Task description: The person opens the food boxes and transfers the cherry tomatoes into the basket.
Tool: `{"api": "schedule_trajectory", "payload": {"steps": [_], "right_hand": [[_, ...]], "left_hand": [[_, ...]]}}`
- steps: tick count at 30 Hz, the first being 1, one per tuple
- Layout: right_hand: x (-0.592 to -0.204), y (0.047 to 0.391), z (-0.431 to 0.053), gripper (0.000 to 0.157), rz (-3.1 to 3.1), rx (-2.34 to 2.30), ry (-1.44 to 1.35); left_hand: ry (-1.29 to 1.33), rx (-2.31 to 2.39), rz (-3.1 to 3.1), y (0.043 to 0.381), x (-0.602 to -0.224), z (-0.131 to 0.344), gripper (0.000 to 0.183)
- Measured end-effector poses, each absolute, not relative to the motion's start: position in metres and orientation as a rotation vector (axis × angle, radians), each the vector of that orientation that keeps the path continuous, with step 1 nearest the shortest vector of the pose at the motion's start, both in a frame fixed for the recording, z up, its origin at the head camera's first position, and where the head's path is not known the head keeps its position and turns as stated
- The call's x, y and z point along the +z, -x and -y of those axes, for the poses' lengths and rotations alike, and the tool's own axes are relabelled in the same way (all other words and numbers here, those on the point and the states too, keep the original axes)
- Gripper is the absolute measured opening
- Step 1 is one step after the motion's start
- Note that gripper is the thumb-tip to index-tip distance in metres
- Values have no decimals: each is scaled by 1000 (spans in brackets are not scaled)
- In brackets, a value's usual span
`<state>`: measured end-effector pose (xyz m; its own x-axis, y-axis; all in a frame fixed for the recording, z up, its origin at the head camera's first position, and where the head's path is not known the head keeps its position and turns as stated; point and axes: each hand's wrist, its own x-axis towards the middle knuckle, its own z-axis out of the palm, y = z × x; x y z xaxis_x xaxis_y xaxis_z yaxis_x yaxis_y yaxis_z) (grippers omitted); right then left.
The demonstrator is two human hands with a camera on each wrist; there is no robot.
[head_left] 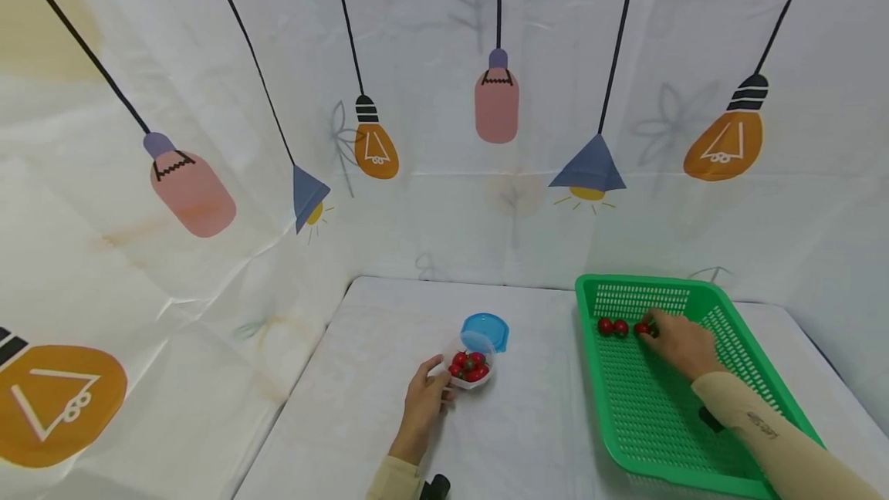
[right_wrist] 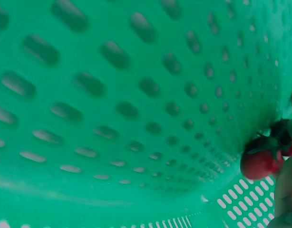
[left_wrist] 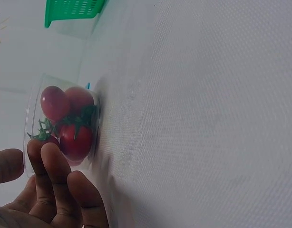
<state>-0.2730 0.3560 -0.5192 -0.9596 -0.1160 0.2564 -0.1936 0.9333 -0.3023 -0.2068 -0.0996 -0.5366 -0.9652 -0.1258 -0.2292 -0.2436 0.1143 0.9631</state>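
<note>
My left hand (head_left: 424, 401) is at the near left side of a clear plastic tub (head_left: 491, 373), its fingertips right against the wall in the left wrist view and its thumb beside the rim. Several red cherry tomatoes (head_left: 468, 366) with green stems fill the tub. Inside the green basket (head_left: 603, 415), my right hand (head_left: 684, 344) pinches a cherry tomato (head_left: 641, 328) between thumb and fingers. Two more cherry tomatoes (head_left: 613, 326) lie just left of it on the basket floor. The right wrist view shows a red tomato (right_wrist: 261, 164) with its green calyx by my fingers.
A blue lid (head_left: 488, 326) stands at the tub's far side. The basket's raised, slotted walls surround my right hand. White cloth (head_left: 535, 430) covers the table, and a white sheet with printed lamps (head_left: 430, 230) hangs behind and to the left.
</note>
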Motion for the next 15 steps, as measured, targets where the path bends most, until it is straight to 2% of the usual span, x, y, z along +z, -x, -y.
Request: {"api": "schedule_trajectory", "payload": {"steps": [15], "right_hand": [[-522, 274, -352, 31, 2844, 471, -249]], "left_hand": [[379, 2003, -2265, 208, -537, 100, 49]]}}
